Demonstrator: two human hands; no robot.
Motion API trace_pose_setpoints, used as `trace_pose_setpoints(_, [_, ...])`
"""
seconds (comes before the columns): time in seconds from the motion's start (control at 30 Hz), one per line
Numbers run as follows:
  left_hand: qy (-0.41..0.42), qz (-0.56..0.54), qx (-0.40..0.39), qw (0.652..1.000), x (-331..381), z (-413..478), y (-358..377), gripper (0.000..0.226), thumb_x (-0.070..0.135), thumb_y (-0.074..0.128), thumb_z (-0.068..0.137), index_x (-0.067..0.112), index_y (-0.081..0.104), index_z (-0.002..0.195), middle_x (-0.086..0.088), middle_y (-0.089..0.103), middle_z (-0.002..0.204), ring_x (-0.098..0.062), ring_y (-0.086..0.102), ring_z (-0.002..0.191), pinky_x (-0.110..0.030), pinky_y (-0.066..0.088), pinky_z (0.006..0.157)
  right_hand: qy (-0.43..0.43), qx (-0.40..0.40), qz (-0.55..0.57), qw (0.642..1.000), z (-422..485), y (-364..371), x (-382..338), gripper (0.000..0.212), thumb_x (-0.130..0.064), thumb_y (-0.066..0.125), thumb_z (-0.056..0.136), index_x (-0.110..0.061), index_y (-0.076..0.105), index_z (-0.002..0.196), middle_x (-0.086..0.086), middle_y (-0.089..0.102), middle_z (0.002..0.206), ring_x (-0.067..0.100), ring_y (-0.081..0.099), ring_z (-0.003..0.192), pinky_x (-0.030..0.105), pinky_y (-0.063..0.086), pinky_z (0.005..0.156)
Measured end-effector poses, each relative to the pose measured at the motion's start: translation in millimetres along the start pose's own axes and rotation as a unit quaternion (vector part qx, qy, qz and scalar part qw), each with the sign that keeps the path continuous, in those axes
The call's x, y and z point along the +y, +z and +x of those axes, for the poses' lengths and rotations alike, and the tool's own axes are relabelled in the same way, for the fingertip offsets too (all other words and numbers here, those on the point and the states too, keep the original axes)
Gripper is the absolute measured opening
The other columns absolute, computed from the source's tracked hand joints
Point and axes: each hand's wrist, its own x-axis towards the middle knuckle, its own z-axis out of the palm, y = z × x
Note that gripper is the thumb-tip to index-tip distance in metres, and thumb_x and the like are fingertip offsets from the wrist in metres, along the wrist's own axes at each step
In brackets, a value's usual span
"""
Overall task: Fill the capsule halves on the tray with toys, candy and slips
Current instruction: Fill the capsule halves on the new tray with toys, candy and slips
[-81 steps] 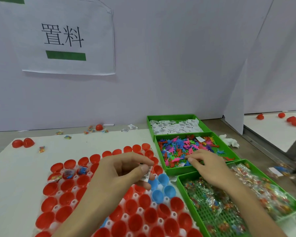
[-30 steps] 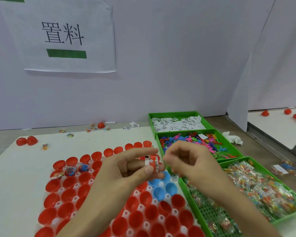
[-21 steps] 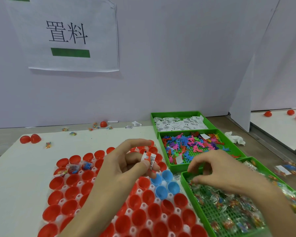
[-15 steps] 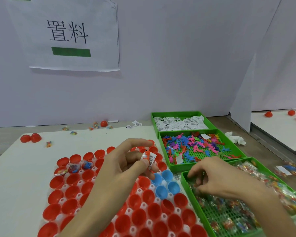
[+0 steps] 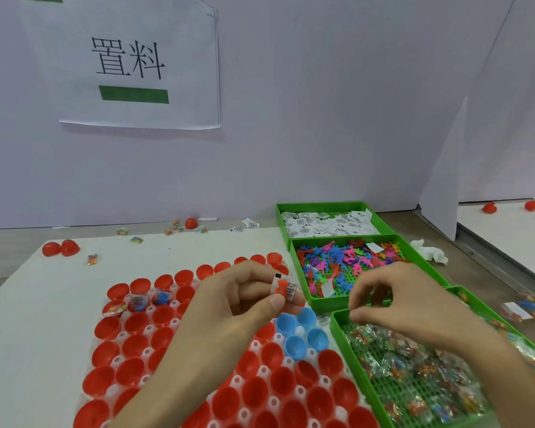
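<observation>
While the left hand (image 5: 244, 301) pinches a slip (image 5: 288, 290) and a red toy (image 5: 280, 285) above the capsule halves (image 5: 133, 344) on the tray (image 5: 149, 328), the right hand (image 5: 399, 304) hovers with curled fingers over the candy bin (image 5: 335, 324); what it holds cannot be determined.

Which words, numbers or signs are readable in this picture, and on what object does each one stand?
"置料": on the white paper sheet hanging on the wall, above a green bar.
Loose slips in the far green tray: printed, too small to read.
Held slip, pinched by the left hand: printed, too blurred to read.
</observation>
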Motion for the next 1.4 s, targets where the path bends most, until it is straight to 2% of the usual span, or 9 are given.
trace_pose_setpoints(0.17, [0.002, 0.027, -0.030, 0.999, -3, 0, 1, 0.011, 0.000, 0.061, 0.090, 0.008, 0.067, 0.093, -0.003, 0.077, 0.089, -0.018, 0.074, 0.085, -0.019, 0.055, 0.079, -0.070, 0.101, 0.221, 0.968, -5, 9, -30, 0.017, -0.016, 0.082, 0.079, -0.033, 0.077, 0.078, -0.006, 0.072, 0.066, 0.015, 0.066, 0.051, 0.022, 0.052, 0.049])
trace_pose_setpoints(0.33, [-0.007, 0.064, -0.053, 0.997, -3, -2, 5, 0.021, 0.001, 0.062, 0.091, 0.019, 0.067, 0.101, -0.001, 0.077, 0.085, -0.016, 0.074, 0.084, -0.020, 0.055, 0.081, -0.128, 0.123, 0.322, 0.930, -6, 23, -42, 0.038, 0.000, 0.072, 0.087, -0.034, 0.078, 0.102, 0.001, 0.075, 0.082, 0.019, 0.071, 0.065, 0.022, 0.057, 0.062])
trace_pose_setpoints(0.53, [-0.017, 0.087, -0.038, 0.995, -6, -4, 7, 0.061, 0.011, 0.063, 0.091, 0.044, 0.033, 0.132, 0.003, 0.077, 0.087, -0.011, 0.073, 0.086, -0.019, 0.052, 0.090, -0.140, 0.154, 0.285, 0.936, -9, 35, -51, 0.030, -0.013, 0.081, 0.081, -0.037, 0.075, 0.098, -0.009, 0.077, 0.081, 0.012, 0.074, 0.080, 0.025, 0.057, 0.070])
trace_pose_setpoints(0.73, [-0.025, 0.089, -0.035, 0.995, -8, -2, 4, 0.066, 0.013, 0.064, 0.091, 0.040, 0.028, 0.139, 0.004, 0.077, 0.087, -0.010, 0.074, 0.086, -0.016, 0.053, 0.086, -0.136, 0.105, 0.329, 0.929, -11, 36, -55, 0.028, -0.006, 0.075, 0.087, -0.031, 0.078, 0.096, -0.002, 0.077, 0.084, 0.019, 0.073, 0.073, 0.025, 0.058, 0.063])
trace_pose_setpoints(0.93, [-0.021, 0.119, -0.038, 0.992, -12, 0, 1, 0.070, 0.018, 0.065, 0.092, 0.039, 0.023, 0.144, 0.007, 0.077, 0.086, -0.007, 0.073, 0.086, -0.017, 0.054, 0.084, -0.133, 0.107, 0.302, 0.938, -13, 42, -59, 0.027, -0.025, 0.086, 0.073, -0.036, 0.077, 0.097, -0.006, 0.075, 0.083, 0.012, 0.074, 0.078, 0.025, 0.059, 0.071])
trace_pose_setpoints(1.03, [-0.014, 0.137, -0.033, 0.990, -15, 0, 1, 0.065, 0.020, 0.065, 0.092, 0.042, 0.028, 0.140, 0.010, 0.077, 0.085, -0.004, 0.073, 0.084, -0.016, 0.053, 0.086, -0.129, 0.110, 0.305, 0.937, -11, 44, -58, 0.029, -0.012, 0.085, 0.077, -0.035, 0.079, 0.093, -0.006, 0.074, 0.080, 0.011, 0.073, 0.075, 0.023, 0.059, 0.070])
trace_pose_setpoints(1.13, [-0.001, 0.147, -0.020, 0.989, -15, 0, 2, 0.045, 0.029, 0.065, 0.089, 0.038, 0.044, 0.128, 0.011, 0.076, 0.081, -0.003, 0.073, 0.080, -0.016, 0.054, 0.081, -0.131, 0.100, 0.342, 0.925, -10, 42, -57, 0.027, -0.004, 0.080, 0.081, -0.029, 0.079, 0.091, 0.001, 0.075, 0.077, 0.016, 0.074, 0.070, 0.024, 0.059, 0.066])
trace_pose_setpoints(1.23, [0.011, 0.146, -0.011, 0.989, -10, 1, 1, 0.021, 0.035, 0.066, 0.084, 0.028, 0.065, 0.104, 0.010, 0.076, 0.077, -0.006, 0.073, 0.074, -0.017, 0.056, 0.074, -0.135, 0.110, 0.363, 0.916, -10, 43, -58, 0.024, -0.004, 0.080, 0.080, -0.025, 0.079, 0.091, 0.005, 0.076, 0.078, 0.020, 0.075, 0.072, 0.028, 0.061, 0.068])
trace_pose_setpoints(1.4, [0.024, 0.112, 0.014, 0.993, -5, 2, -1, 0.005, 0.022, 0.073, 0.082, 0.018, 0.074, 0.086, 0.005, 0.076, 0.076, -0.009, 0.073, 0.073, -0.015, 0.055, 0.069, -0.139, 0.124, 0.408, 0.894, -11, 45, -61, 0.017, -0.017, 0.080, 0.075, -0.023, 0.078, 0.090, 0.007, 0.077, 0.080, 0.023, 0.075, 0.074, 0.029, 0.061, 0.070])
